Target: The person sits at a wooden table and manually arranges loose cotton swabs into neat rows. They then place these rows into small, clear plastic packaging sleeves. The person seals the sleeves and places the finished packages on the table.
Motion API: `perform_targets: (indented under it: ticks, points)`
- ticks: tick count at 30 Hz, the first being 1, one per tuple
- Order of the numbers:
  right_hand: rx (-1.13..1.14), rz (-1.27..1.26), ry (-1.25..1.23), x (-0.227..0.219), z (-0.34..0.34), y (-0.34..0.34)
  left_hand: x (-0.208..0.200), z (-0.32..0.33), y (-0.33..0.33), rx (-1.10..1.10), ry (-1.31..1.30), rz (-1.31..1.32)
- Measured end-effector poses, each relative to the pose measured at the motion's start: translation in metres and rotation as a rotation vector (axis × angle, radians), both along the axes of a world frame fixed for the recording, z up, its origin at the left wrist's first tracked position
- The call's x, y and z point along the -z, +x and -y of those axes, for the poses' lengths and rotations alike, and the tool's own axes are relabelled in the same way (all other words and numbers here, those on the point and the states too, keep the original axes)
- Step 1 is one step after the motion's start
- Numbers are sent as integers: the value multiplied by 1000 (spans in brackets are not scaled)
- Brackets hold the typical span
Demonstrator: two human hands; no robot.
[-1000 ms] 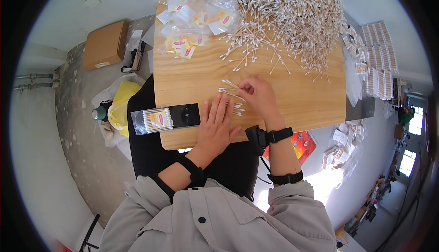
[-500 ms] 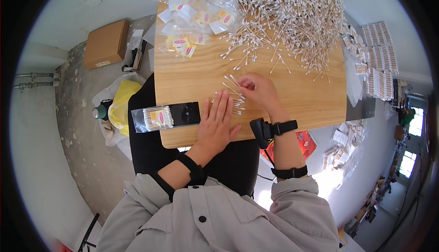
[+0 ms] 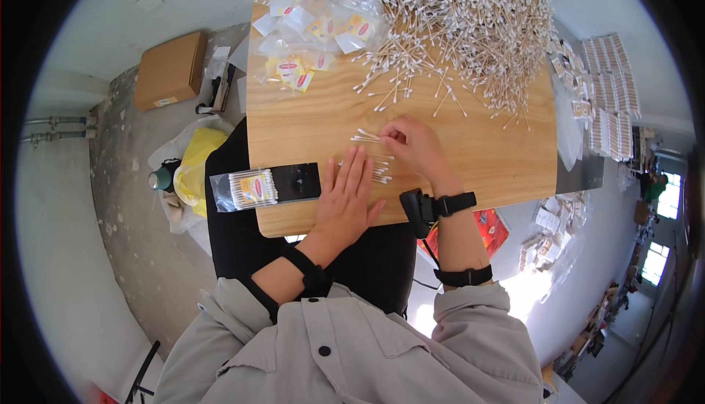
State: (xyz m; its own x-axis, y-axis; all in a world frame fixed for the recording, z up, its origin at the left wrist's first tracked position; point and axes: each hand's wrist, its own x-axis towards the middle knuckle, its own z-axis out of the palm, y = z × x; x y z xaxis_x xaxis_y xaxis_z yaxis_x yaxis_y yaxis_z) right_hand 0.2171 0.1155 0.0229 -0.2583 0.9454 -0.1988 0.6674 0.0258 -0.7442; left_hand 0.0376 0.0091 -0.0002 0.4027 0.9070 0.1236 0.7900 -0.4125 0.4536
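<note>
My left hand (image 3: 347,197) lies flat with fingers stretched over a row of cotton swabs (image 3: 381,171) on the wooden table (image 3: 308,126). Swab tips stick out to the right of its fingers. Just beyond them, my right hand (image 3: 413,145) pinches a few cotton swabs (image 3: 365,136), their white tips pointing left. Left of my left hand, a clear packet of cotton swabs (image 3: 253,187) with a yellow label rests on a black strip (image 3: 299,182) at the table's near left edge.
A large heap of loose cotton swabs (image 3: 470,22) covers the table's far right. Clear bags with yellow and white label cards (image 3: 294,74) lie at the far left. Stacked packets (image 3: 611,96) stand off the right side. A cardboard box (image 3: 170,70) sits on the floor at left.
The swabs in my right hand have swung from a slanted fan to nearly level, pointing left. My left hand has stayed in place.
</note>
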Motion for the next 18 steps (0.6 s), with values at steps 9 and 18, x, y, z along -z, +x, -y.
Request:
perform_targets:
  ticks: [9, 18]
  points:
    - [-73, 73, 59, -5, 3, -4, -3, 0, -1, -9, -23, 14]
    - [-37, -20, -67, -5, -8, 3, -6, -1, -1, -7, -10, 16]
